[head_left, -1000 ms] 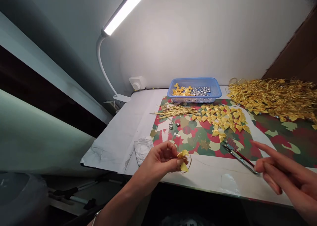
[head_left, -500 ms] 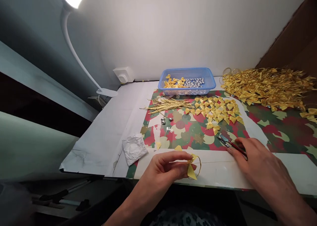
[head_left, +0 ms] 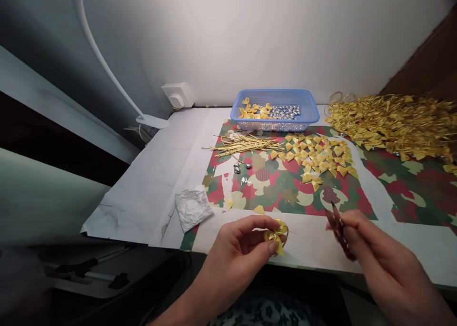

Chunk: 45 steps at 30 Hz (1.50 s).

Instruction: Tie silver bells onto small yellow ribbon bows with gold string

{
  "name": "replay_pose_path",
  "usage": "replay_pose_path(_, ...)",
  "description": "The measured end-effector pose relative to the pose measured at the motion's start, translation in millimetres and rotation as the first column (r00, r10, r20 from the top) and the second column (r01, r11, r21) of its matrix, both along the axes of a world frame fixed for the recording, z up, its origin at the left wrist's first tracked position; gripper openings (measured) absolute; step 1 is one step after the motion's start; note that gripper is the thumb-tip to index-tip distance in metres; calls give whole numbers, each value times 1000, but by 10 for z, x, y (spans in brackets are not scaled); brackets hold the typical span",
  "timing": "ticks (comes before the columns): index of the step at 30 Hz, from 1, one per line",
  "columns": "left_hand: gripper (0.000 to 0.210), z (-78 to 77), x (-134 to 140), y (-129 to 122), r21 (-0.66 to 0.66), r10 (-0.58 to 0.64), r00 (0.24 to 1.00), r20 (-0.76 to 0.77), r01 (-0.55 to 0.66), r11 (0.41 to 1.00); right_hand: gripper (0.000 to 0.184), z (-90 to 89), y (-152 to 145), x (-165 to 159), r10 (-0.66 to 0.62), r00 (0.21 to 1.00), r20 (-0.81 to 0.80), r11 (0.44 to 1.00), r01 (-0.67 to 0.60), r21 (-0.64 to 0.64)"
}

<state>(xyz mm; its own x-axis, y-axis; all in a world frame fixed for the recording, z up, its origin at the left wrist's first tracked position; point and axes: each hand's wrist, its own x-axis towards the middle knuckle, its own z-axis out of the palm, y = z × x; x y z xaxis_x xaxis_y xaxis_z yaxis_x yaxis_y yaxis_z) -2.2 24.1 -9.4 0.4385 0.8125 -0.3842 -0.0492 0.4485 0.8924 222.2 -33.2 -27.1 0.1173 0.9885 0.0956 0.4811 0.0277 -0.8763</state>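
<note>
My left hand point(head_left: 237, 254) pinches a yellow ribbon bow point(head_left: 279, 238) with a loop of gold cord, just above the white front strip of the table. A thin thread end sticks out from the bow to the right. In my right hand point(head_left: 378, 254) is a pair of dark red thread snips point(head_left: 338, 228), held off the table with the blades pointing away from me and slightly apart. Beyond the snips, several loose yellow bows point(head_left: 317, 157) lie spread out. Left of these rests a bundle of gold cords point(head_left: 246, 145), with a few silver beads point(head_left: 237, 168) in front.
A blue basket point(head_left: 274, 126) holding yellow bows and silver beads stands against the wall. At the right is a large heap of gold-corded bows point(head_left: 396, 126). Crumpled white paper point(head_left: 193, 208) lies at the left, and a white lamp point(head_left: 103, 59) rises from the table's left side.
My right hand has picked up the thread snips from the table and drawn them nearer. The bow in my left hand has turned so more of its front shows. The view has shifted a little.
</note>
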Motion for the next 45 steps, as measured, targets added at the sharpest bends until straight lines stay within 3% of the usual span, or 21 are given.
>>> replay_pose_path(2, 18, 21, -10, -16, 30, 27, 1000, -11, -27, 999, 36, 92, -41, -123, 54, 925, -376, 964, -146, -221)
replay_pose_path(4, 17, 37, -23, -23, 44, 49, 999, -20, -49, 998, 40, 93, -39, -227, -26, 776, -631, 905, -249, -344)
replay_pose_path(6, 17, 49, -40, -22, 35, 62, 998, -20, -61, 998, 39, 22, 4, -282, -99, 688, -719, 896, -253, -366)
replay_pose_path(7, 17, 57, -48, -19, 28, 68, 998, -19, -67, 997, 40, -20, 33, -291, -95, 691, -717, 908, -235, -347)
replay_pose_path(10, 17, 95, -72, -3, 43, 106, 994, -33, -104, 994, 40, -84, 97, -290, 80, 830, -552, 940, -247, -234)
replay_pose_path(13, 18, 144, -89, 8, 86, 153, 987, -40, -149, 985, 30, -16, 86, -326, 290, 941, -173, 943, -312, -116)
replay_pose_path(16, 19, 171, -98, 4, 107, 167, 985, -33, -163, 981, 27, 69, 37, -405, 331, 934, 136, 941, -338, 34)
replay_pose_path(21, 21, 149, -98, -25, 207, 224, 971, -78, -204, 957, 22, 61, 24, -448, 302, 867, 397, 904, -392, 169)
replay_pose_path(25, 20, 135, -96, -71, 313, 279, 952, -125, -229, 922, 18, 15, 24, -404, 309, 831, 463, 900, -413, 139)
replay_pose_path(28, 17, 149, -98, -118, 342, 298, 945, -137, -237, 909, 16, -13, 15, -392, 248, 838, 485, 908, -376, 185)
replay_pose_path(45, 24, 138, -56, -155, 304, 211, 977, -11, -198, 932, 16, -73, 42, -439, 214, 878, 429, 900, -348, 263)
